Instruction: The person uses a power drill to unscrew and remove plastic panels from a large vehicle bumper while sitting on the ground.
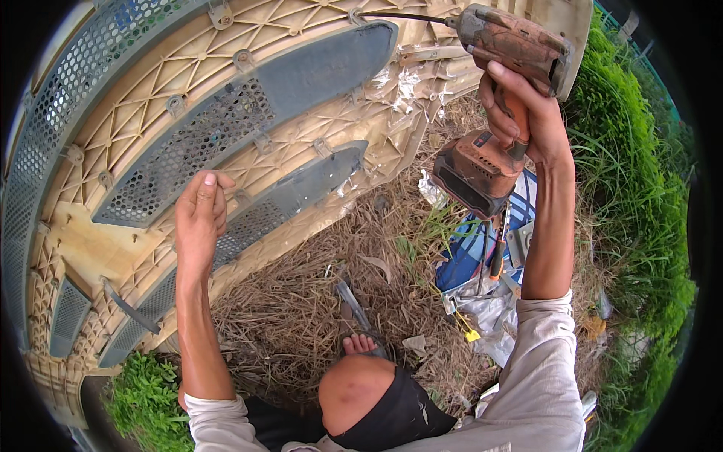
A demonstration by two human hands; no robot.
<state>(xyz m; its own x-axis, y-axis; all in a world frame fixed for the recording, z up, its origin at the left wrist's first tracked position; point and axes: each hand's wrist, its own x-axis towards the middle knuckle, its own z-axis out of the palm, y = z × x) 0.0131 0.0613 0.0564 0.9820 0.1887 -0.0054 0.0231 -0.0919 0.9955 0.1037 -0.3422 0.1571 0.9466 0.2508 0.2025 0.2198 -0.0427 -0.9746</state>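
My right hand [527,113] is wrapped round the grip of a worn orange-brown cordless drill [520,45], a finger near its trigger. From the drill a long thin dark bit [407,16] runs left, its tip at a small mounting tab [355,15] on a big tan ribbed plastic panel [301,30]. Grey mesh inserts [331,60] sit in the panel's openings. My left hand [199,218] is raised in front of the panel near the mesh, its fingers curled together. Whatever they may hold is hidden or too small to make out.
Dry grass [301,301] covers the ground below the panel. To the right lie a blue patterned bag [459,260], hand tools with an orange-and-black handle [497,260] and crumpled clear plastic [486,316]. Tall green plants [633,188] border the right side. My bent knee [354,395] is at the bottom.
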